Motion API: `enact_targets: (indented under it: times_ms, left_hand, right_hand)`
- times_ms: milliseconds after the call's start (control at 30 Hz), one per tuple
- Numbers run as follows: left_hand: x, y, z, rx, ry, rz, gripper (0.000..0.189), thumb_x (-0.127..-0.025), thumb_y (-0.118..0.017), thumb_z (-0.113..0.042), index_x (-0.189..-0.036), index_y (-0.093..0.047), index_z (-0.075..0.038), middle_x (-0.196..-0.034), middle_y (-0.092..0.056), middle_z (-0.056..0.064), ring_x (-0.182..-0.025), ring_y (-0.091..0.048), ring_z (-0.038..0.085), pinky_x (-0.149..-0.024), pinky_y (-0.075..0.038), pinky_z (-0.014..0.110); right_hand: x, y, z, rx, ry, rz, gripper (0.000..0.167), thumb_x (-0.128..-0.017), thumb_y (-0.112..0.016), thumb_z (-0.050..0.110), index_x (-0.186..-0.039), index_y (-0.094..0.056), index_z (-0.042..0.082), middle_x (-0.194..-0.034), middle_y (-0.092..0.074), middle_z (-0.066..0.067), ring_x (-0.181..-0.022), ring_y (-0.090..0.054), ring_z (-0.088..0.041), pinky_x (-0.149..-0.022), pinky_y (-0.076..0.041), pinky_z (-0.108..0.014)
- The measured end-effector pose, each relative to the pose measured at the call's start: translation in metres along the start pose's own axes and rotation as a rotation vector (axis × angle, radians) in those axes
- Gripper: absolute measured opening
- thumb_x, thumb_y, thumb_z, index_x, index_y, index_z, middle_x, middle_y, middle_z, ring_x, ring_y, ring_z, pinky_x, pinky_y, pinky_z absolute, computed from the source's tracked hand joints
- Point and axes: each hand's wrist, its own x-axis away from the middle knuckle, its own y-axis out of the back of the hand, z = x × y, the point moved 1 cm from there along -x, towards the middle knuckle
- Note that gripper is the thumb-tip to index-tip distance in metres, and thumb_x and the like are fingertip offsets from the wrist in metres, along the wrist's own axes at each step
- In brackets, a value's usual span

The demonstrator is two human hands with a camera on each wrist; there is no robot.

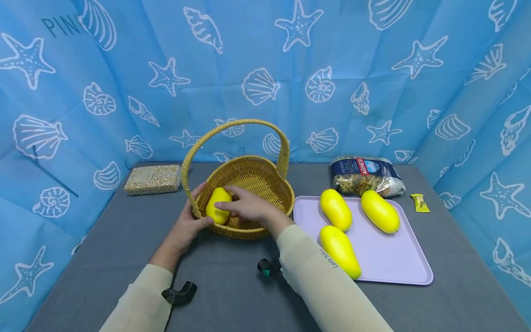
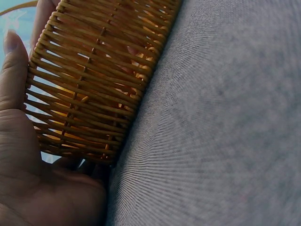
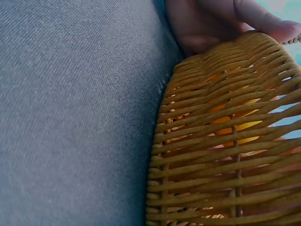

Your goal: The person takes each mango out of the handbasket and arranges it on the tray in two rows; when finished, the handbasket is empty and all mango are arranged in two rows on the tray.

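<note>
A yellow mango (image 1: 212, 210) lies inside the left part of a wicker basket (image 1: 265, 182) with a tall arched handle. My right hand (image 1: 250, 206) reaches over the basket's front rim and holds this mango, thumb and fingers on its right side. At the basket's left edge, my left hand (image 1: 188, 228) grips the rim beside the handle's base, its thumb at the front. The left wrist view shows the left hand (image 2: 23, 165) around the woven wall (image 2: 94, 75). Through the weave in the right wrist view, yellow parts of the mango (image 3: 247, 127) show; its underside is hidden.
Right of the basket, a lilac tray (image 1: 390, 258) carries three more mangoes (image 1: 338, 251). Behind it lies a pasta bag (image 1: 365, 175), with a small yellow packet (image 1: 420, 203) to its right. A pack of grains (image 1: 152, 180) sits back left. A blue curtain (image 1: 257, 55) encloses the grey table.
</note>
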Motion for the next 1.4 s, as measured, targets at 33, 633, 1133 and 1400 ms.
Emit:
enact_targets:
  times_ms: [33, 633, 1133, 1400]
  left_hand:
    - [0.0, 0.0, 0.0, 0.0, 0.0, 0.001, 0.095, -0.103, -0.078, -0.01, -0.176, -0.02, -0.028, -0.174, -0.024, 0.016, -0.144, -0.038, 0.033, -0.101, -0.051, 0.028]
    - [-0.001, -0.001, -0.001, -0.035, 0.031, -0.02, 0.094, -0.103, -0.079, -0.013, -0.175, -0.021, -0.032, -0.173, -0.025, 0.013, -0.141, -0.038, 0.033, -0.102, -0.049, 0.027]
    - [0.001, 0.001, -0.001, -0.021, 0.004, 0.011, 0.093, -0.105, -0.075, -0.011, -0.176, -0.018, -0.029, -0.174, -0.022, 0.015, -0.144, -0.037, 0.032, -0.103, -0.048, 0.026]
    - [0.0, -0.001, -0.002, -0.027, 0.016, 0.002, 0.091, -0.106, -0.075, -0.011, -0.176, -0.019, -0.03, -0.174, -0.022, 0.015, -0.143, -0.039, 0.033, -0.102, -0.05, 0.027]
  right_hand:
    - [0.0, 0.0, -0.001, -0.001, 0.004, 0.008, 0.079, -0.106, -0.072, 0.046, -0.171, -0.037, 0.017, -0.153, -0.054, -0.016, -0.115, -0.064, -0.032, -0.091, -0.057, -0.048]
    - [-0.001, -0.002, 0.001, -0.073, 0.009, 0.053, 0.072, -0.101, -0.082, 0.037, -0.162, -0.043, 0.032, -0.149, -0.052, -0.014, -0.118, -0.064, -0.029, -0.091, -0.059, -0.05]
    - [-0.015, -0.02, 0.008, -0.137, -0.155, -0.109, 0.058, -0.103, -0.079, 0.039, -0.143, -0.055, 0.004, -0.117, -0.063, -0.012, -0.1, -0.068, -0.03, -0.085, -0.062, -0.049]
    - [-0.016, -0.015, 0.009, -0.232, -0.095, -0.157, 0.079, -0.098, -0.085, 0.02, -0.163, -0.041, 0.008, -0.135, -0.057, -0.016, -0.107, -0.068, -0.03, -0.085, -0.062, -0.049]
